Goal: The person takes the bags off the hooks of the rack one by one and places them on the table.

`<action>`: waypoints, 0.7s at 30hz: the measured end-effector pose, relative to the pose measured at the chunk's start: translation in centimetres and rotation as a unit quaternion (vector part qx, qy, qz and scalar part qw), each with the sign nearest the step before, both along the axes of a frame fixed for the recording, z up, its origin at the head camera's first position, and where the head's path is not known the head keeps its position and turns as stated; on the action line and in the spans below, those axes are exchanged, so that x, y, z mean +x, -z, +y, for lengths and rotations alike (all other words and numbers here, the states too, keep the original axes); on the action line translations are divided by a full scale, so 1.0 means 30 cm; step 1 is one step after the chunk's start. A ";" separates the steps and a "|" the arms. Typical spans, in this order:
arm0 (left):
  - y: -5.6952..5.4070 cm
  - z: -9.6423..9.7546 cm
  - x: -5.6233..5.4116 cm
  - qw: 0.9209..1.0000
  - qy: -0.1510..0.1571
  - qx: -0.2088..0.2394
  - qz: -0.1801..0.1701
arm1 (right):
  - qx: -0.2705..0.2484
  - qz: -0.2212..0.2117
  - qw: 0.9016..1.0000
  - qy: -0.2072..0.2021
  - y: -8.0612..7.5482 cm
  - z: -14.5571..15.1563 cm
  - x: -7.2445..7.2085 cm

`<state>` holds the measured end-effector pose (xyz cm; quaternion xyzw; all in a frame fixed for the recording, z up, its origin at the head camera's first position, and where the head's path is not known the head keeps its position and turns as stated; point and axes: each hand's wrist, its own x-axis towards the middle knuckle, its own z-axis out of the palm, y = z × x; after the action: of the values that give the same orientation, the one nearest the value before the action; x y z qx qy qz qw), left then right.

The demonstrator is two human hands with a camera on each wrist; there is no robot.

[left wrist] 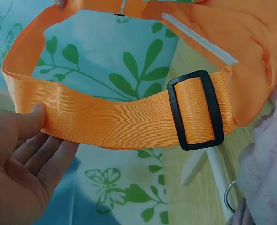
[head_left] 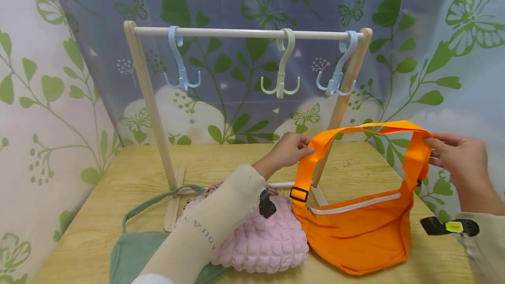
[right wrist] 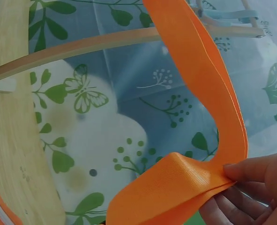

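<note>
An orange shoulder bag with a pale zip hangs upright at the right, its bottom close over the table. Its wide strap is spread into an arch between both hands. My left hand pinches the strap above the black buckle, thumb on one face and fingers behind. On the strap's far side, my right hand pinches it between thumb and fingers; the right wrist view shows the strap bending at that grip. Left of the orange bag lies a pink puffy bag, partly behind my left sleeve.
A wooden rack stands on the table. From its white rail hang a blue hook at left, a green hook and another blue hook at right. A green bag lies at the front left.
</note>
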<state>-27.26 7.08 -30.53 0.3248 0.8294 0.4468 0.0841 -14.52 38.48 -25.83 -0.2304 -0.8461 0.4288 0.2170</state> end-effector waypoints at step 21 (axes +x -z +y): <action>0.173 -0.018 -0.045 0.992 -0.048 -0.114 0.006 | 0.017 -0.129 0.988 -0.087 0.189 -0.015 -0.127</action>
<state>-28.60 6.53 -35.72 0.2759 0.8901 0.3505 0.0940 -18.33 38.02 -31.49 -0.2060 -0.8911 0.3979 0.0717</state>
